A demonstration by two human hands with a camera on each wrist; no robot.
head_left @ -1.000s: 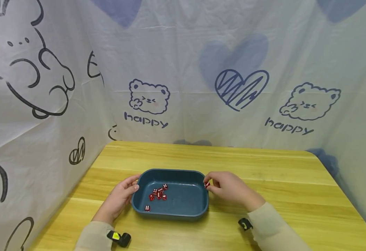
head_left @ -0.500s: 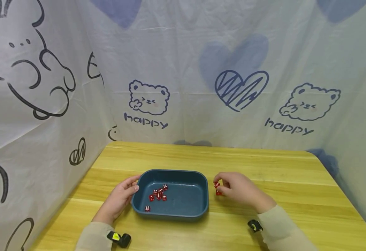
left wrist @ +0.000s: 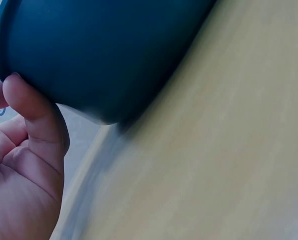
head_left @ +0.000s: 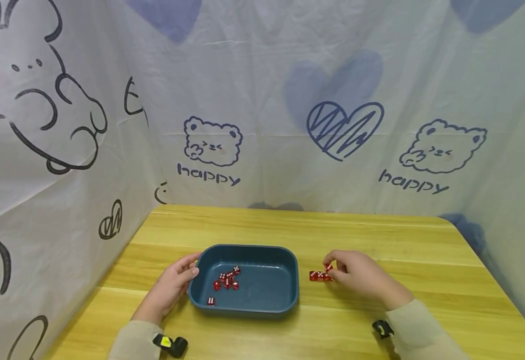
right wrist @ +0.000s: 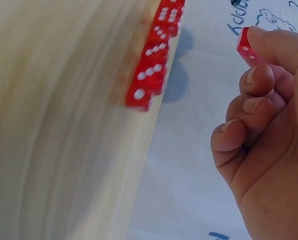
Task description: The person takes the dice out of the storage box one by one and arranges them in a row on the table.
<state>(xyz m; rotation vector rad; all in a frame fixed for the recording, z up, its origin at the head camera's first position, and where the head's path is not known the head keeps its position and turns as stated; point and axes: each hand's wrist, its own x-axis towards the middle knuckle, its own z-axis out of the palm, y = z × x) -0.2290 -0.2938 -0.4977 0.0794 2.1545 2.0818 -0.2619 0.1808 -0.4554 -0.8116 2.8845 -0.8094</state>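
Observation:
My left hand [head_left: 172, 282] holds the left end of a dark blue rectangular tray [head_left: 262, 313], with the thumb [left wrist: 31, 100] against its outer wall near the rim. Inside the tray, several red dice [head_left: 228, 281] with white pips lie in a loose cluster left of centre, and one die [head_left: 211, 301] sits apart near the front wall. My right hand [head_left: 357, 275] pinches a red die [right wrist: 244, 45] between thumb and forefinger, its other fingers curled. That die is raised above a straight row of red dice [right wrist: 151, 70] on the table; in the head view the fingers partly hide the row's right end.
The yellow wood-grain table [head_left: 253, 227] extends around the tray and the row. White fabric [head_left: 262, 100] printed with hearts and bears hangs behind the table and along the sides. A black wrist camera [head_left: 171, 345] is strapped over the left sleeve.
My right hand has moved right, away from the tray's right rim, carrying the die, and now stands over the row, uncovering its left part. My left hand and the tray stay in place.

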